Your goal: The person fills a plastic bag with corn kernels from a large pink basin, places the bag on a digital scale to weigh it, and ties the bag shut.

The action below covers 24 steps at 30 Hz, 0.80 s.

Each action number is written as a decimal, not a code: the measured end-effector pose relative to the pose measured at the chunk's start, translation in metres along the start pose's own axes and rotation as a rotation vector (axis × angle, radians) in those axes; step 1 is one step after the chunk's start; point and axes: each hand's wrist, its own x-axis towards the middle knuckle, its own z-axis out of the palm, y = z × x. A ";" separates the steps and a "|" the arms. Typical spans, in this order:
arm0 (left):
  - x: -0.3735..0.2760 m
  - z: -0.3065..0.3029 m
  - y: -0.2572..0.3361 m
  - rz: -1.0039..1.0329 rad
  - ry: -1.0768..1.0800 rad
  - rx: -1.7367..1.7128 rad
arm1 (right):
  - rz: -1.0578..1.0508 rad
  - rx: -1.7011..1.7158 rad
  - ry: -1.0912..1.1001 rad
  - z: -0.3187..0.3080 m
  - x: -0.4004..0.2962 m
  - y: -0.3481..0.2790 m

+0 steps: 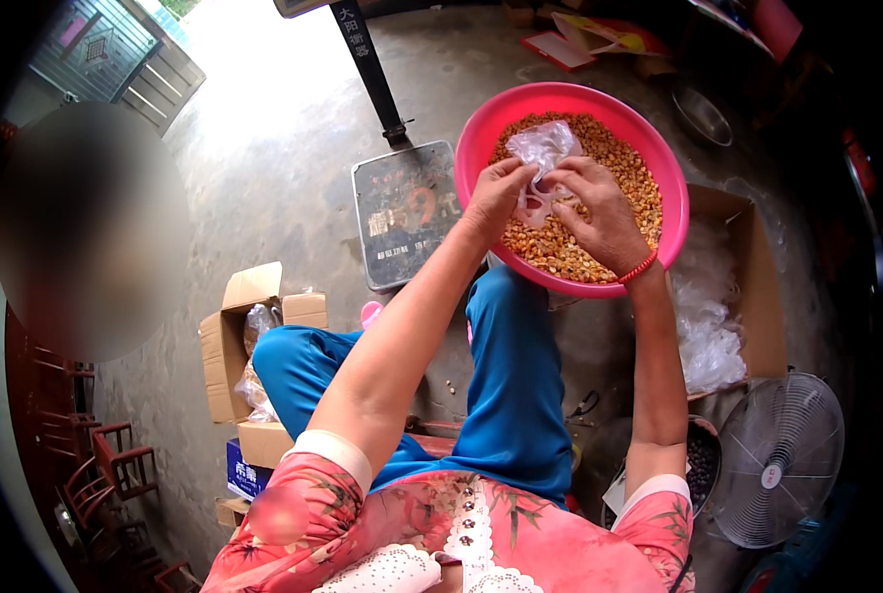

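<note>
A pink plastic basin (671, 222) holding many dried corn kernels (638, 181) stands before me, to the right of a platform scale (404, 222). Above the kernels is a crumpled clear plastic bag (545, 143) with its handle ends hanging down. My left hand (499, 194) pinches the left side of the bag between thumb and fingers. On the other side, my right hand (597, 211), with a red bracelet at the wrist, has its fingertips at the bag; its grip is partly hidden by the fingers and the folds of plastic.
At right, a cardboard box (764, 319) holds clear plastic bags (708, 341); below it stands a fan (775, 459). An open box (223, 363) with filled bags is at left. A metal bowl (701, 116) lies at upper right, and wooden chairs (124, 459) at lower left.
</note>
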 end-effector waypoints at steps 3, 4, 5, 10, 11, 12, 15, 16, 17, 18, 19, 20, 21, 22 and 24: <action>0.019 0.004 0.024 0.107 -0.026 -0.154 | 0.145 -0.055 0.232 -0.002 -0.017 0.024; 0.024 0.009 0.039 0.139 -0.028 -0.166 | 0.183 -0.101 0.208 0.000 -0.029 0.038; 0.029 0.016 0.053 0.160 -0.021 -0.147 | 0.223 -0.156 0.182 0.001 -0.042 0.053; 0.049 0.027 0.116 0.299 -0.060 -0.068 | 0.330 -0.262 0.107 0.018 -0.072 0.083; 0.051 0.026 0.129 0.326 -0.083 -0.045 | 0.309 -0.253 0.125 0.019 -0.068 0.080; 0.051 0.026 0.140 0.350 -0.106 -0.023 | 0.291 -0.245 0.140 0.020 -0.066 0.078; 0.048 0.024 0.175 0.391 -0.243 0.010 | 0.366 -0.260 -0.007 0.018 -0.075 0.083; 0.044 0.012 0.187 0.404 -0.326 0.055 | 0.361 -0.254 -0.019 0.019 -0.076 0.083; 0.042 0.002 0.196 0.364 -0.232 0.016 | 0.357 -0.249 -0.031 0.017 -0.076 0.083; 0.036 -0.006 0.206 0.326 -0.130 -0.018 | 0.349 -0.236 -0.045 0.017 -0.076 0.083; 0.031 -0.018 0.215 0.304 -0.079 -0.049 | 0.328 -0.245 -0.019 0.018 -0.077 0.083; 0.019 -0.059 0.247 0.229 -0.382 0.005 | 0.297 -0.199 -0.025 0.027 -0.063 0.077; 0.005 -0.075 0.249 0.277 -0.315 0.075 | 0.299 -0.189 -0.040 0.030 -0.061 0.076; 0.006 -0.082 0.241 0.310 -0.282 0.125 | 0.329 -0.208 -0.045 0.024 -0.067 0.079; 0.001 -0.093 0.220 0.298 0.005 0.077 | 0.362 -0.213 -0.066 0.016 -0.075 0.080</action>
